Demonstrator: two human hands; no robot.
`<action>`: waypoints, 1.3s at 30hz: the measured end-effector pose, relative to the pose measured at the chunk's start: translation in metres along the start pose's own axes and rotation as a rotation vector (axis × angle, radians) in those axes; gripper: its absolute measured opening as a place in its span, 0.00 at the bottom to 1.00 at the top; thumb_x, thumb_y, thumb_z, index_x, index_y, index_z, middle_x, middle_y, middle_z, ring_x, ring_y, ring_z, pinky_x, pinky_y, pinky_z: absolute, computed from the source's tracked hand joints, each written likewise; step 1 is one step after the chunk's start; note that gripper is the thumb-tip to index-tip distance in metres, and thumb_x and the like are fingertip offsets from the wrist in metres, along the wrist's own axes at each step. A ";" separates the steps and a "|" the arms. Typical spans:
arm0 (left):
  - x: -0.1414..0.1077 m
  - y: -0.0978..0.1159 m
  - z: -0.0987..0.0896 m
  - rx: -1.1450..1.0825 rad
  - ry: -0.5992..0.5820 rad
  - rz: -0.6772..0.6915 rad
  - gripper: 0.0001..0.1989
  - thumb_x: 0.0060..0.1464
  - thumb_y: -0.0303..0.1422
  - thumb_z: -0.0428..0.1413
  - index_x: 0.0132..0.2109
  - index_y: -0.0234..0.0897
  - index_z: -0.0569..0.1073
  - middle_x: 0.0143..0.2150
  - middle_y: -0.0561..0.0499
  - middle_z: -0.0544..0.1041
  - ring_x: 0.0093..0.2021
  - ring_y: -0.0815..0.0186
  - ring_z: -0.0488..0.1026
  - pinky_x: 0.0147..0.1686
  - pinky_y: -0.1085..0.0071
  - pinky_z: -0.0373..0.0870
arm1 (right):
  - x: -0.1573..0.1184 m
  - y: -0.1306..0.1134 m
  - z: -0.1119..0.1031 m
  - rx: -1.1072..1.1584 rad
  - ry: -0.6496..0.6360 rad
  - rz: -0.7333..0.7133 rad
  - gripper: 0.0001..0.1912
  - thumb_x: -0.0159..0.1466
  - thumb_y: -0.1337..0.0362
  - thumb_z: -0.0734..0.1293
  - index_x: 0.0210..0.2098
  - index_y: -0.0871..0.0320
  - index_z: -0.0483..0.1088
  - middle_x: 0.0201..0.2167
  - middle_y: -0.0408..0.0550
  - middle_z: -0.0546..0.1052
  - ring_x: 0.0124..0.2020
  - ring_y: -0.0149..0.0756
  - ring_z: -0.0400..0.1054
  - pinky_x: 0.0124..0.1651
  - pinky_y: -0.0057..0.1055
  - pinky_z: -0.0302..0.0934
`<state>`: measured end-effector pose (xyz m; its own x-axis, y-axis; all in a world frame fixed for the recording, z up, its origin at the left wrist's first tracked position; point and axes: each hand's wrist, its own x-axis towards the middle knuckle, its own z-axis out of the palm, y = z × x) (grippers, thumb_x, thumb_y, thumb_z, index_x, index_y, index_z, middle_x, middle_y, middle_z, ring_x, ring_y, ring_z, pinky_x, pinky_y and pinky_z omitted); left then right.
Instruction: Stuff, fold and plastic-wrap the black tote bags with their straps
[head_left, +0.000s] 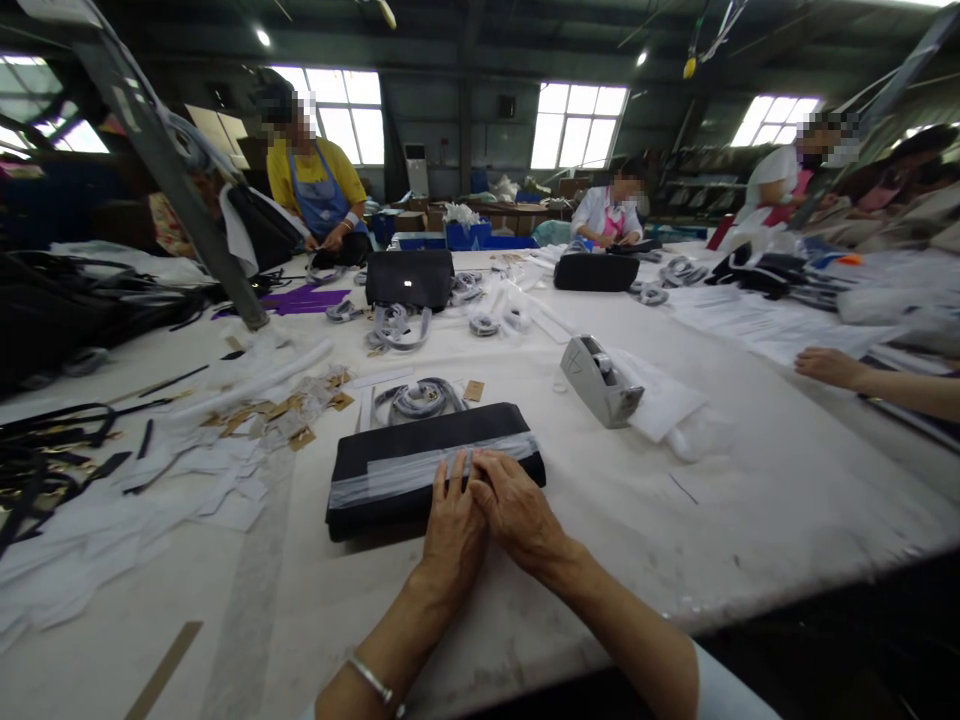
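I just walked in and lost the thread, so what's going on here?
A person's bare left hand and right hand rest side by side on a black, flat-lying rectangular item, fingertips at the pale translucent strip along it. The item lies on a white-covered worktable. A coiled grey strap lies just behind it, and a grey wedge-shaped tape dispenser stands to the right, untouched.

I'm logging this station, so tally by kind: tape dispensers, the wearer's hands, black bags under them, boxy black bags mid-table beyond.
Tape dispenser: 1
Hands, left hand and right hand: 2
Taped black bag: 1
Boxy black bags, emblem-marked bag and rounded bag: 2
Total: 6
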<state>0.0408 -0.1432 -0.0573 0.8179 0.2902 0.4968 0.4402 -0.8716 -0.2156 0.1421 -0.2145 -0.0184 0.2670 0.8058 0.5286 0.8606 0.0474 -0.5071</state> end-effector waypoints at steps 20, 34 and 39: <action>0.007 -0.001 -0.007 -0.023 -0.049 -0.034 0.20 0.62 0.32 0.48 0.60 0.41 0.68 0.63 0.46 0.67 0.63 0.51 0.62 0.60 0.50 0.60 | 0.010 0.023 -0.023 -0.343 -0.068 0.008 0.22 0.70 0.54 0.57 0.57 0.58 0.67 0.59 0.54 0.69 0.65 0.48 0.54 0.66 0.54 0.42; 0.015 0.002 -0.016 -0.069 -0.132 -0.083 0.25 0.56 0.41 0.56 0.59 0.39 0.68 0.65 0.44 0.64 0.65 0.48 0.58 0.61 0.45 0.56 | -0.014 0.071 -0.051 -0.340 -0.008 0.127 0.21 0.69 0.54 0.58 0.56 0.58 0.68 0.56 0.56 0.71 0.61 0.50 0.60 0.63 0.54 0.49; 0.015 0.002 -0.016 -0.106 -0.132 -0.094 0.27 0.53 0.41 0.58 0.59 0.39 0.68 0.65 0.44 0.64 0.66 0.48 0.56 0.63 0.45 0.53 | -0.009 0.115 -0.122 -0.180 0.324 0.470 0.22 0.68 0.51 0.56 0.46 0.58 0.74 0.46 0.54 0.78 0.49 0.45 0.71 0.52 0.42 0.62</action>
<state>0.0477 -0.1468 -0.0368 0.8199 0.4152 0.3943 0.4808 -0.8732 -0.0802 0.2913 -0.2885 0.0018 0.7312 0.4936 0.4709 0.6706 -0.3937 -0.6287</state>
